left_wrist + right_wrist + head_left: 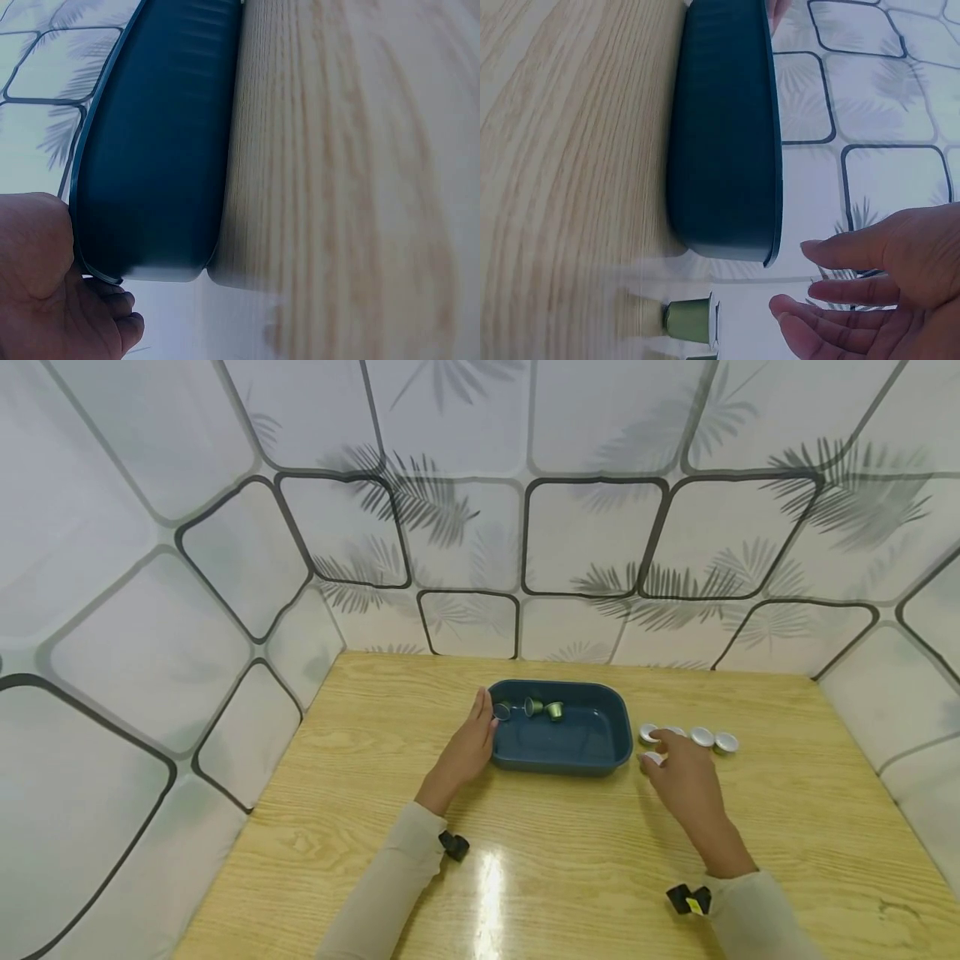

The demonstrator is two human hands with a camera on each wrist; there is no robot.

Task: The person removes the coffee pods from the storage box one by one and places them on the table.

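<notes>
My left hand [468, 745] lies against the left end of a dark blue rectangular tray [555, 768], its fingers extended along the rim. Inside the tray, near its back left, are three green coffee capsules [555, 712]. To the right of the tray, my right hand [686, 777] hovers over several more capsules with pale lids [701, 737]. One capsule [652, 759] sits right by its thumb and fingertips. The right wrist view has the thumb and fingers [840, 255] apart with nothing between them, above a green capsule [690, 319] standing lid up.
The light wood table [360, 710] meets a patterned wall covering [592, 539] behind the tray, with more of it at both sides. Black wrist cameras [453, 845] are strapped at both sleeves. A bright reflection lies on the table in front of the tray.
</notes>
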